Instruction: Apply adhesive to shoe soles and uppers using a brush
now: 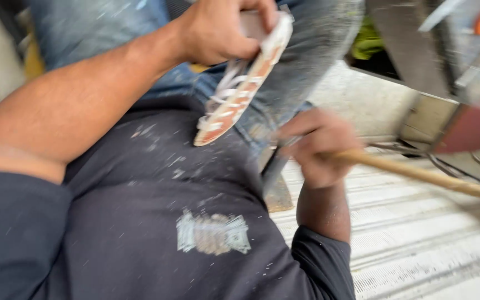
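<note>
Free room: the pale ribbed floor [418,244], lower right, lies open. Obstacles: wooden handle [423,175] slanting across it from the right hand [318,147]; reddish block [468,128] and metal frame [412,44] at upper right; sandal-shaped wooden piece [240,89] under the left hand [220,30], close against the jeans-clad knee [312,39].

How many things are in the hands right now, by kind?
Sandal-like piece, orange sole with white straps, in the left hand: 1
Wooden stick, in the right hand: 1
Dark flat tool, blurred, in the right hand: 1
Total: 3
</note>
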